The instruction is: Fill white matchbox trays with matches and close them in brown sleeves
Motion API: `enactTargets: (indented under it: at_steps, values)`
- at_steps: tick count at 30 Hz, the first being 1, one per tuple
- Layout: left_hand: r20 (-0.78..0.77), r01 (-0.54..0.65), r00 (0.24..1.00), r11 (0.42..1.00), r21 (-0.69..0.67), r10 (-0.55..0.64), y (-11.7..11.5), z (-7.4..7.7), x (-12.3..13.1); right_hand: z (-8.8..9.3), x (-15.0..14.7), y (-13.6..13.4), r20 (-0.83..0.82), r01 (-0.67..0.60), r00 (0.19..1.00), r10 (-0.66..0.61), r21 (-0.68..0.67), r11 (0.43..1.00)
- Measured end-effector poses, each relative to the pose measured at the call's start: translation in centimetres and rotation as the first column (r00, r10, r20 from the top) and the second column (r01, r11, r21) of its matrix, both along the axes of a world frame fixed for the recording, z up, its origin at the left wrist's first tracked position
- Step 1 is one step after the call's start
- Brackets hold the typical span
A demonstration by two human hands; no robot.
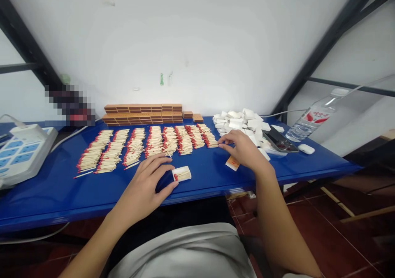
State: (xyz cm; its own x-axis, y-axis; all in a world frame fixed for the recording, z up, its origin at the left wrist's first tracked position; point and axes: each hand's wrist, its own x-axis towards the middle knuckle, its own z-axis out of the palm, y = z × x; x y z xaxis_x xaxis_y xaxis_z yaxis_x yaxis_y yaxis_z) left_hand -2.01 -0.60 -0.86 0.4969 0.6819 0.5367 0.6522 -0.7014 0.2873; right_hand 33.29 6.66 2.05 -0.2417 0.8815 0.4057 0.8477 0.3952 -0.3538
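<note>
A small white matchbox tray (185, 172) with red-headed matches in it lies near the front of the blue table. My left hand (148, 183) curls around its left end, thumb at the near corner and index finger at the far one. Rows of loose matches (135, 148) stretch across the table beyond. At the near end of the rightmost row (207, 136), my right hand (239, 146) has thumb and index finger pinched at the match ends. Just under this hand lies an orange and white matchbox sleeve or card (232, 163), partly covered.
Stacked brown matchboxes (142, 115) line the wall. White empty trays (240, 123) are heaped at the back right, beside a dark phone-like object (280, 139), a white earphone case (306, 149) and a water bottle (317, 115). A power strip (24, 154) sits at left.
</note>
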Motion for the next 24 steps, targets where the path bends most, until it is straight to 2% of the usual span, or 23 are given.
enactTargets:
  at_steps: [5,24]
  values:
    - [-0.005,-0.004,1.000,1.000,-0.005,0.004,0.0,0.0,-0.1,-1.1,0.1,1.0,0.011,-0.018,1.000,0.018,-0.056,0.998]
    - [-0.008,0.000,1.000,1.000,0.005,0.000,0.1,-0.2,-0.2,-0.4,-0.9,0.3,-0.007,-0.088,0.996,0.088,-0.208,0.974]
